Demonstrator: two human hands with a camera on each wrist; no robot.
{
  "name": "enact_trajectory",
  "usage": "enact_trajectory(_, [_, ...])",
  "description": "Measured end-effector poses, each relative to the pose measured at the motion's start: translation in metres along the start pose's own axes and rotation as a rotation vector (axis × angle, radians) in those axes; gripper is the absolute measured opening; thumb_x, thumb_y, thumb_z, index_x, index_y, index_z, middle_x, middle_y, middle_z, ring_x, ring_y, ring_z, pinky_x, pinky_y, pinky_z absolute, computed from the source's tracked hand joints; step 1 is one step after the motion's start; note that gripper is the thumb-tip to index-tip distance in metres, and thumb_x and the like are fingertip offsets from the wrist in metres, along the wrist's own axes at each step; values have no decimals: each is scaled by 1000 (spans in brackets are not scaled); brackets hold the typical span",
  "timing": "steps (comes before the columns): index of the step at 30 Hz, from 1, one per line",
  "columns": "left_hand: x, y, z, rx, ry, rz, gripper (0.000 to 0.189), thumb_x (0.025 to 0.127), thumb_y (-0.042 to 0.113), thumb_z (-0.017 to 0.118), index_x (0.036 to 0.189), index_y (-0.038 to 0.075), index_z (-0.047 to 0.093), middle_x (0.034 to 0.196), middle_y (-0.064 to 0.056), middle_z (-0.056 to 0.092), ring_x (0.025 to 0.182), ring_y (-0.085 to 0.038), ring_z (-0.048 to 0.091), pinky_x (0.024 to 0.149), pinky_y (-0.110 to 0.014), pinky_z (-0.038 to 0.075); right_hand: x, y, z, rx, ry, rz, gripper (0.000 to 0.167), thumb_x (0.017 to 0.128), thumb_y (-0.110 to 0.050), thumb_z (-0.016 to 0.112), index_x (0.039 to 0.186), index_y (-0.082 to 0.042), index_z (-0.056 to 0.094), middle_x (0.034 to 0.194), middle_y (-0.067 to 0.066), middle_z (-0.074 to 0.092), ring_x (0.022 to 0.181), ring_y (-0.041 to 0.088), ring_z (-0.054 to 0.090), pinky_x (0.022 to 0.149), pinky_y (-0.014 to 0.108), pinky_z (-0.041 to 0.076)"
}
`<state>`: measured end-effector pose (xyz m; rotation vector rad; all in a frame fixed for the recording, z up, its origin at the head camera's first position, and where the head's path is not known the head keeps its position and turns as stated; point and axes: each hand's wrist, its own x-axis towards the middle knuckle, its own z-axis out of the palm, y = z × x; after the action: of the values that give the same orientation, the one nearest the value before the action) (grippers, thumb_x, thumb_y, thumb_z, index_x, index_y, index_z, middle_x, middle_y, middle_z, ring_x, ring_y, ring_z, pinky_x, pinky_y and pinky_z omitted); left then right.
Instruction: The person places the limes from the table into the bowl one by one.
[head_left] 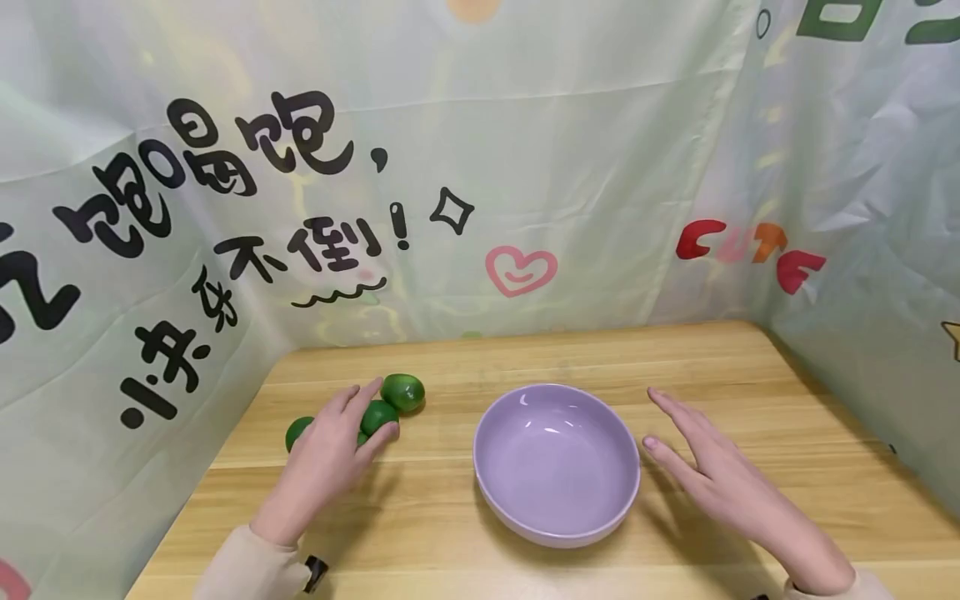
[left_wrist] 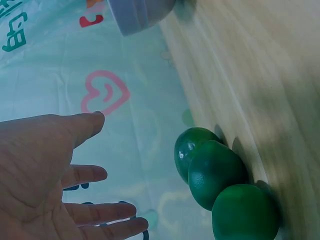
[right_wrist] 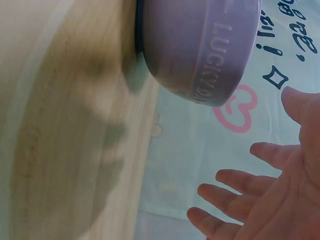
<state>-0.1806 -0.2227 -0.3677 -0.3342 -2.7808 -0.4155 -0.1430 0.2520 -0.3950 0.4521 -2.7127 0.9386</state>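
Note:
Several glossy green limes lie in a loose row on the left of the table, the farthest lime (head_left: pixel 403 392) fully in sight and others partly hidden by my left hand (head_left: pixel 333 446). That hand hovers over them with its fingers spread and grips nothing; the left wrist view shows a gap between the palm and the nearest lime (left_wrist: pixel 245 215). A lilac bowl (head_left: pixel 557 467) stands upright in the middle, with no contents visible. To its right, my right hand (head_left: pixel 720 479) is held above the table, fingers extended and apart from the bowl.
The wooden table (head_left: pixel 450 517) reaches back to a pale printed cloth (head_left: pixel 570 183) that hangs behind it and along both sides. Raised lettering runs round the outside of the bowl in the right wrist view.

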Motion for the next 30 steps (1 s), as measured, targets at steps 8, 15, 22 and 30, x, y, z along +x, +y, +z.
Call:
enact_trajectory(8, [18, -5, 3, 8, -37, 10, 66, 105, 43, 69, 160, 12, 49, 149, -31, 58, 127, -53, 64, 95, -70, 55, -1, 1, 3, 31, 5, -7, 66, 109, -30, 63, 167, -14, 37, 166, 24, 45, 148, 55, 44, 105, 81, 38])
enact_trajectory(15, [33, -9, 3, 11, -79, -5, 68, 106, 43, 68, 161, 11, 47, 150, -30, 57, 131, -51, 62, 99, -68, 54, 0, 1, 5, 28, 0, -24, 63, 110, -28, 62, 167, -15, 39, 166, 19, 47, 144, 49, 52, 106, 71, 45])
enact_trajectory(22, [41, -10, 4, 11, -109, 0, 68, 106, 44, 67, 161, 9, 47, 148, -30, 58, 130, -51, 62, 101, -66, 54, -1, 0, 14, 53, 4, -49, 63, 110, -24, 62, 168, -15, 37, 164, 17, 50, 137, 47, 61, 102, 58, 56])
enact_trajectory(30, [60, -13, 5, 23, -184, -12, 68, 107, 46, 65, 163, 12, 45, 153, -29, 55, 134, -50, 59, 103, -68, 52, 1, 1, 15, 186, -40, -15, 61, 113, -23, 56, 169, -10, 33, 169, 22, 42, 139, 54, 57, 101, 59, 55])
